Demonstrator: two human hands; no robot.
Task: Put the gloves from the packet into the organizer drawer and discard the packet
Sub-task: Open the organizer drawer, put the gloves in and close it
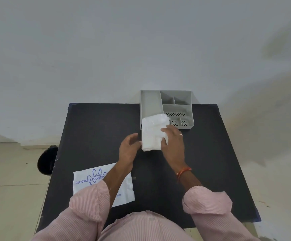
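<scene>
Two hands meet at a white stack of gloves [154, 134] on the black table [92, 133]. From my head camera, my right hand [173, 145] grips its side, fingers curled over it; my left hand [129, 148] touches the opposite edge, fingers loosely spread. The stack's far end overlaps the grey organizer drawer [166, 108]. The packet [89, 180] lies flat under my left forearm.

Plain room: bare white wall [141, 40], tiled floor [10, 171], black table [92, 133].
</scene>
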